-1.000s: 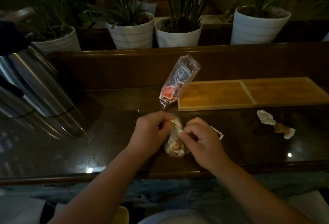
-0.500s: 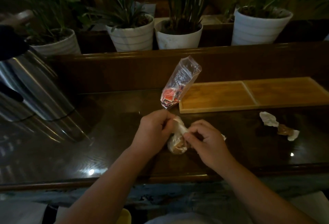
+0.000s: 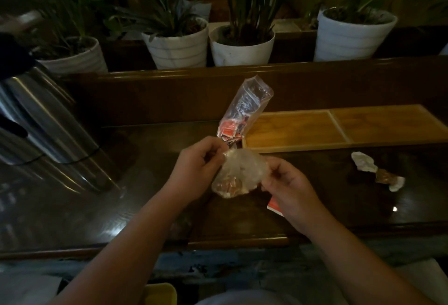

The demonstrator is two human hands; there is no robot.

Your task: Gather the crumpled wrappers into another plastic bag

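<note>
Between my hands is a small clear plastic bag [image 3: 238, 173] with brownish-orange pieces at its bottom. My left hand [image 3: 196, 166] pinches the bag's top left edge. My right hand [image 3: 288, 183] pinches its right edge, and the bag's mouth is stretched between them above the dark table [image 3: 145, 198]. A red-and-white packet [image 3: 272, 205] peeks out under my right hand. Behind, a taller clear bag [image 3: 244, 110] with red packets inside leans against the wooden ledge.
A two-part wooden tray [image 3: 339, 126] lies at the right. Crumpled wrappers [image 3: 378, 171] lie on the table at the far right. Shiny steel flasks [image 3: 36, 120] stand at the left. Several white plant pots [image 3: 242, 45] line the ledge behind.
The small bag was twisted tight between my hands; now its top is spread wide. My right hand has moved right and away from the left.
</note>
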